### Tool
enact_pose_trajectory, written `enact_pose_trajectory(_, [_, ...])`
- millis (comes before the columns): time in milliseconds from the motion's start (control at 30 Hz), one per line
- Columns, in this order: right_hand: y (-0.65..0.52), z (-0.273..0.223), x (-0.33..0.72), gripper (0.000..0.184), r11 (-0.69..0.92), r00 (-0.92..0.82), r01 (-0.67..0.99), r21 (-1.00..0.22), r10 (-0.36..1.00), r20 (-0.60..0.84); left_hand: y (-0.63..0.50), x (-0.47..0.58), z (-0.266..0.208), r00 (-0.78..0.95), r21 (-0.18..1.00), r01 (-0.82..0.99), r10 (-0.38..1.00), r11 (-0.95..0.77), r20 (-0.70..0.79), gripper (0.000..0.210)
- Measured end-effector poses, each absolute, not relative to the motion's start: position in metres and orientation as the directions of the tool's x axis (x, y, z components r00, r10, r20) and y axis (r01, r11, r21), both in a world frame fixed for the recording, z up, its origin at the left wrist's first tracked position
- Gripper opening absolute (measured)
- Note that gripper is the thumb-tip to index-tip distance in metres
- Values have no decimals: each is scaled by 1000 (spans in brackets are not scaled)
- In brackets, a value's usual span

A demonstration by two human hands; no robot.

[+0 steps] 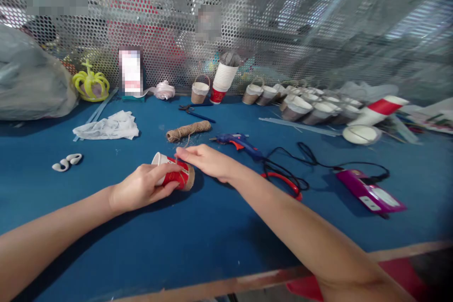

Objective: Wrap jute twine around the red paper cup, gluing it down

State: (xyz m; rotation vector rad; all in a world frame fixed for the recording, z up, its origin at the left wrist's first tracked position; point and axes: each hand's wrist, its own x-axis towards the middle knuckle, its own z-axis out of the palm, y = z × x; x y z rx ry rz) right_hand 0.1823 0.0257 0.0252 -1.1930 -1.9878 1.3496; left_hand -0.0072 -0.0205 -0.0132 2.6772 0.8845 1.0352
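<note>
On its side above the blue table lies a red and white paper cup (183, 177), its white rim toward the left and a band of twine round its base end. My left hand (145, 184) grips the cup, thumb below and fingers over it. Closed in a pinch, my right hand (205, 160) holds twine by the cup's upper side; its fingertips partly hide the strand. Just behind the hands is a spool of brown twine (189, 130), from which a strand runs down toward my right fingers.
A blue glue gun (240, 144) lies right of the spool, its black cord leading to a purple power strip (371, 191). Behind are pliers (196, 112), stacked paper cups (225, 78) and several twine-wrapped cups (311, 104). White cloth (106, 126) and earphones (67, 162) lie left.
</note>
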Motion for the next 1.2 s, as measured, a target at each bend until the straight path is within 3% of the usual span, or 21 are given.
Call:
enact_pose_trajectory(100, [23,26,164,20,-15,-460,315,-949,872,-167,-20,-7,-13,598,326,454,554,-829,579,21])
enact_pose_trajectory(167, [24,27,165,15,-25,-385,274,-962,913,-133,-20,-8,-13,584,366,452,580,-813,568,23])
enact_pose_trajectory(400, [25,32,186,17,-15,-307,165,-986,950,-66,-20,-6,-11,393,730,450,848,-514,355,24])
enact_pose_trajectory(600, [27,30,191,19,15,-279,167,-986,960,-33,-22,0,-5,326,893,291,913,-343,245,25])
enact_pose_trajectory(733, [28,25,194,20,37,-286,243,-969,958,-35,-24,0,-5,335,889,290,908,-355,253,24])
enact_pose_trajectory(967, [26,24,192,19,44,-320,284,-958,946,-51,-27,-3,-2,427,742,380,816,-553,390,21])
enact_pose_trajectory(1200, [24,24,191,18,13,-325,322,-947,941,-97,-29,-5,-4,441,673,350,748,-652,495,18])
